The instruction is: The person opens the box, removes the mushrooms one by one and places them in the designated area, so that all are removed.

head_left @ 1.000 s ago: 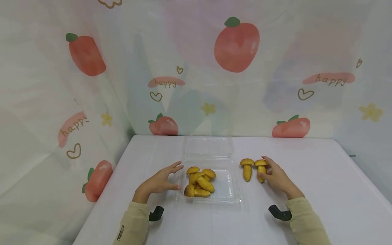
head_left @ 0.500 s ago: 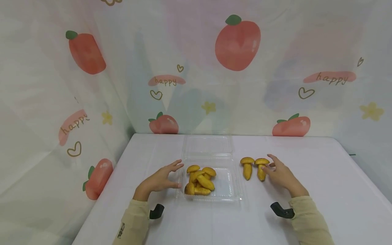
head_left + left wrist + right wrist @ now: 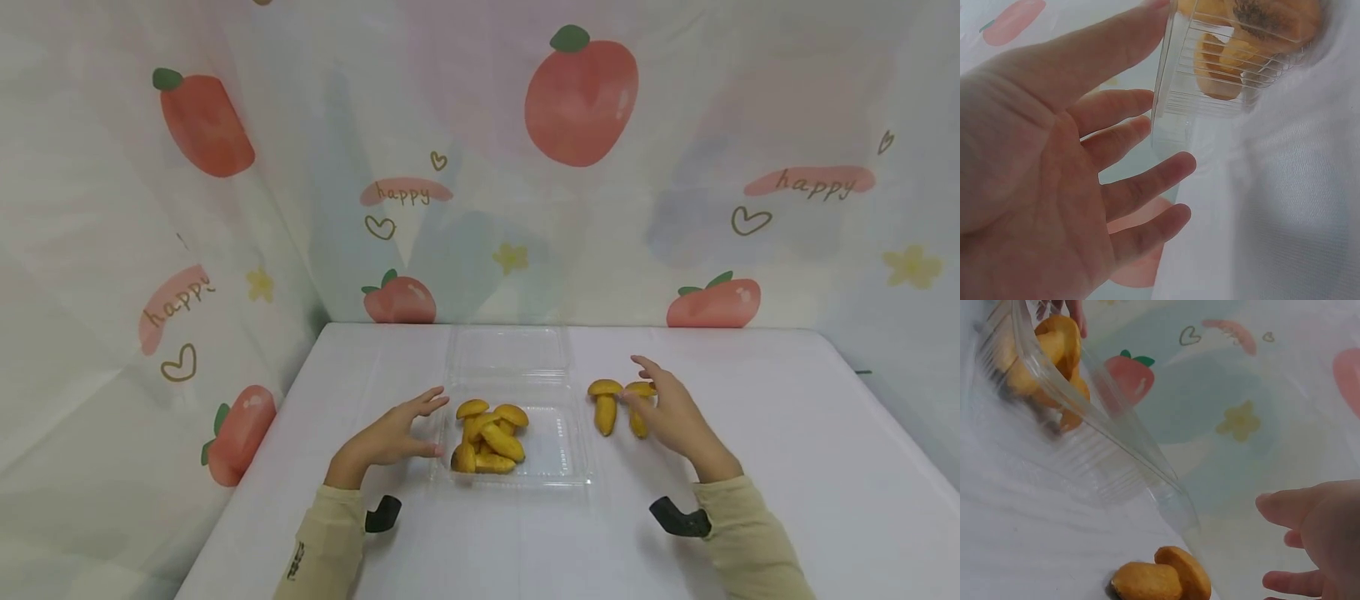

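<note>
A clear plastic clamshell box (image 3: 551, 446) lies with its lid folded back, and several yellow mushrooms (image 3: 501, 443) are heaped in its left half. Beside the box's left rim is my left hand (image 3: 386, 433), fingers spread; in the left wrist view the thumb tip meets the rim (image 3: 1165, 69). Two more mushrooms lie right of the box: the left one (image 3: 605, 410) in full view, the right one (image 3: 638, 427) partly covered by my right hand (image 3: 671, 417). That hand hovers over it with loose fingers and nothing held. The right wrist view catches one loose mushroom (image 3: 1154, 581) below the hand.
The transparent lid (image 3: 510, 352) extends toward the back of the white table (image 3: 480, 542). A printed fruit curtain (image 3: 465, 125) hangs behind and to the left. Black curved pieces (image 3: 681, 517) stick out from both sleeves.
My right hand first drew back rightward from the right-hand mushroom, then moved left and forward over it. The left hand keeps its place by the box. The mushrooms stay where they were.
</note>
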Action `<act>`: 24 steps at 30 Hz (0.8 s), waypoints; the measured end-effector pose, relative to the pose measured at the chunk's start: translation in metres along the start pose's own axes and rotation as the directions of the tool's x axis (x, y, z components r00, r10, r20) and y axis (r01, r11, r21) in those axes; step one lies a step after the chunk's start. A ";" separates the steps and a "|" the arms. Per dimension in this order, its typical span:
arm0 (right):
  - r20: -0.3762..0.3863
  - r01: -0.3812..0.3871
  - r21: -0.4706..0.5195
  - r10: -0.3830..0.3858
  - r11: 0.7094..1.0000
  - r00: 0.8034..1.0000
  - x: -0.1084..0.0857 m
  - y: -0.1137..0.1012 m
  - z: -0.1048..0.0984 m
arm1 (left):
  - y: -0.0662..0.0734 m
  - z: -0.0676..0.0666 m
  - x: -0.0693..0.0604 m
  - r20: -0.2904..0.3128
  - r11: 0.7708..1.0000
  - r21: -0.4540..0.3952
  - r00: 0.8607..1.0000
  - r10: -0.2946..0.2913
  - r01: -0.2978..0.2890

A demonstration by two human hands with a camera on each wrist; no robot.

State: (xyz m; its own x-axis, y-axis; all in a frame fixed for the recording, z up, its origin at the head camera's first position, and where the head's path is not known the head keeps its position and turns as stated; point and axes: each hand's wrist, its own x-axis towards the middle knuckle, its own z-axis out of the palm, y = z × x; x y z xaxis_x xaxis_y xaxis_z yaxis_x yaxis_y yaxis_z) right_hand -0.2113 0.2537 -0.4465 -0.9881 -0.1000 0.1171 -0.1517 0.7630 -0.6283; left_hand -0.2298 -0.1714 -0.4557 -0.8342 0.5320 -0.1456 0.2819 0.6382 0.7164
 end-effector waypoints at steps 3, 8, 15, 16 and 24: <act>-0.003 0.028 0.017 -0.028 0.999 1.000 -0.001 -0.012 0.006 | 0.000 0.000 0.001 0.001 1.000 -0.001 1.000 0.006 -0.006; -0.009 0.122 0.049 -0.122 0.991 0.992 -0.003 -0.031 0.021 | -0.001 0.001 0.001 0.002 1.000 -0.002 1.000 0.001 -0.001; 0.001 0.209 0.059 -0.209 0.976 0.978 -0.008 -0.049 0.043 | 0.002 0.001 0.001 -0.009 1.000 -0.007 1.000 -0.019 0.019; 0.006 0.220 0.058 -0.220 0.974 0.975 -0.009 -0.052 0.046 | 0.003 0.001 0.000 -0.011 1.000 -0.009 1.000 -0.021 0.021; 0.024 0.274 0.034 -0.275 0.961 0.961 -0.015 -0.064 0.067 | 0.001 0.001 0.001 -0.009 1.000 -0.007 1.000 -0.005 0.005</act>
State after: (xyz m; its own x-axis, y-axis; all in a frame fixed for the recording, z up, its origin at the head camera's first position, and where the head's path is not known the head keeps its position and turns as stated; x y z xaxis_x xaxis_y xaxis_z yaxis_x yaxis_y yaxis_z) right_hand -0.1885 0.1636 -0.4592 -0.9086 -0.3211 0.2672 -0.4177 0.6841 -0.5980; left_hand -0.2294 -0.1697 -0.4556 -0.8401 0.5233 -0.1429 0.2743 0.6370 0.7204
